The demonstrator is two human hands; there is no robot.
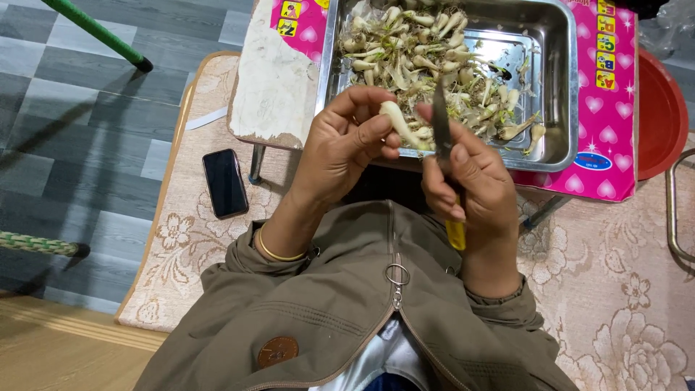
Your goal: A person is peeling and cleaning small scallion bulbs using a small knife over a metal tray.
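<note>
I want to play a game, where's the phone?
In the head view, the black phone lies face up on the flowered mat, on the left, beside the left hand and the low pink table's leg.

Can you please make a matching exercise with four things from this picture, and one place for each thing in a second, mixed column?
Things:
1. pale bulb
2. knife
3. phone
4. metal tray

Places:
A. on the pink low table
B. in the right hand
C. on the flowered mat, screen dark
D. between the fingers of the left hand

Pairs: 1-D, 2-B, 3-C, 4-A
</note>
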